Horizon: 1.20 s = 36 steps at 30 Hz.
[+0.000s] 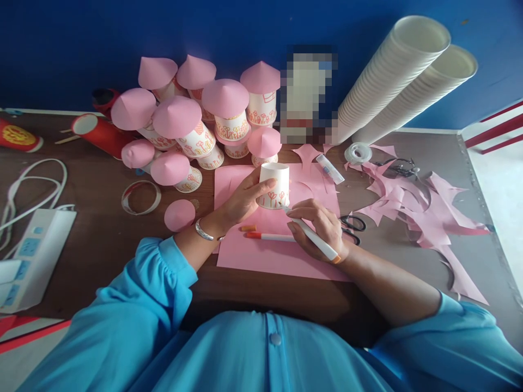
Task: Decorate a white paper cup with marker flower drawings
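My left hand [245, 196] is closed around a white paper cup [274, 179], its thumb across the front. Flowers in red line run along the lower part of the cup. In my right hand [321, 226] is a white marker with an orange end [316, 239], its tip at the lower right side of the cup. Below lie a red-capped marker [272, 237], partly hidden by my right hand, and a small orange-brown cap [248, 228]. Both rest on pink paper sheets [261, 258].
Several decorated cups with pink paper cones [177, 117] stand at the back left. Tall stacks of paper cups [392, 71] lean at the back right. Pink scraps [437, 212], scissors [353, 222] and a tape roll [358, 152] lie right. A power strip [41, 256] is left.
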Available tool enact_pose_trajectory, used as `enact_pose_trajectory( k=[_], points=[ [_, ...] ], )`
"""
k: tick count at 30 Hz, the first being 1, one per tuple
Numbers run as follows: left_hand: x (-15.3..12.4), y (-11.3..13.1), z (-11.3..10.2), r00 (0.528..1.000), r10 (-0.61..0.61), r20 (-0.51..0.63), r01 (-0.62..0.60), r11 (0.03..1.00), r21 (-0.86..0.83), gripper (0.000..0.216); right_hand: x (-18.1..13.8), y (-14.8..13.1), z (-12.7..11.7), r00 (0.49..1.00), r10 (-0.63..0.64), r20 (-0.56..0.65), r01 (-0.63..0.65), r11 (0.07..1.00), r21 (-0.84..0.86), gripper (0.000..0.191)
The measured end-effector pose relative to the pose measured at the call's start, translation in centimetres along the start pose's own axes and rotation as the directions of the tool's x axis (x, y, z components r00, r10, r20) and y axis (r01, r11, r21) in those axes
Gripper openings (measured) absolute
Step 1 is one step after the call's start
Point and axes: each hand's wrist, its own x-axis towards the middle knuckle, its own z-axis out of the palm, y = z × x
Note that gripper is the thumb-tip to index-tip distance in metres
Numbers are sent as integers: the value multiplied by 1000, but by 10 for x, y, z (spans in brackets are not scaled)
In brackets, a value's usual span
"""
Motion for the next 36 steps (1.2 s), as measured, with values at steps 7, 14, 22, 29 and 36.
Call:
enact_pose_trajectory(
  k=[7, 14, 22, 29, 36],
  points=[
    [1, 1, 1, 1000, -11, 11, 10, 999, 45, 45, 0, -2, -1, 1000, -1, 4, 1, 1000, -23, 21],
    [0, 1, 1, 1000, -24, 6, 24, 999, 21, 48, 0, -2, 1, 1000, -13, -17, 13, 1000, -4, 18],
    [1, 0, 1, 1000, -21, -4, 21, 1000, 19, 50, -1, -1, 1, 1000, -15, -9, 15, 999, -32, 18],
    [2, -3, -1, 1000, -15, 20, 15, 1000, 8, 54, -1, -1, 1, 999, -38, -16, 38, 999, -21, 16],
    [2, -2, -1, 1000, -10, 22, 10, 1000, 27, 51, -4, 3, 3, 999, -42, -13, 41, 997, -65, 16]
  ],
)
